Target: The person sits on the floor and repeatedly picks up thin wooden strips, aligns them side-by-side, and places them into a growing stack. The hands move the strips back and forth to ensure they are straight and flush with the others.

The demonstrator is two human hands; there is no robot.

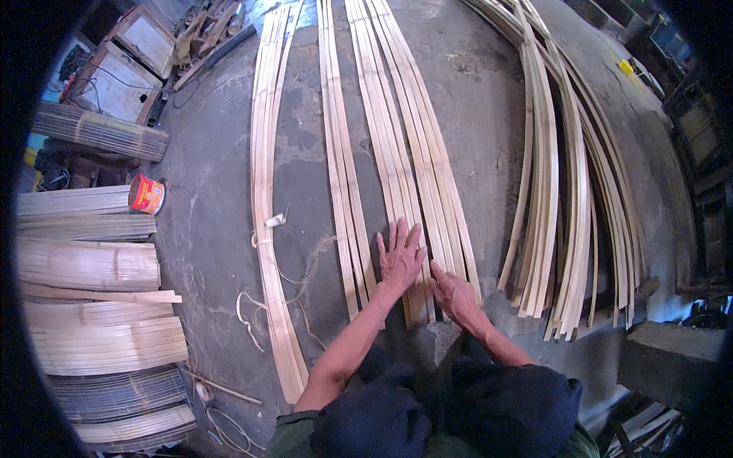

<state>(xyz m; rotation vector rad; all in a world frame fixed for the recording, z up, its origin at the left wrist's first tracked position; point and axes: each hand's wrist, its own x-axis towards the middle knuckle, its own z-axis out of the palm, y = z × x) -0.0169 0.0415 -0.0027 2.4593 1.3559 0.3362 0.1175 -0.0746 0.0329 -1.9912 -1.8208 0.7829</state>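
Dark-clothed knees (374, 416) rise at the near edge, with bare forearms (343, 347) reaching past them to long, pale slats laid lengthwise on a grey floor (489, 160). Palm down with its fingers spread, the left hand (401, 263) rests on the near part of the middle band of slats (385, 145), grasping nothing. Just beside it on the right, the right hand (456, 296) is partly curled over the near part of the next band of slats (431, 160), one finger pointing toward the far side; I cannot tell whether it pinches a slat. Two narrower bands lie to the left, a nearer neighbour (336, 145) and an outer band (265, 153), with loose pale fibre (311, 263) tangled on the floor between them. Well to the right, a heap of longer strips (569, 229) fans toward the near side. At far left, slatted panels (111, 343) lie in a row, a red and orange tub (146, 195) at the far end, near a dark slatted mat (99, 130).
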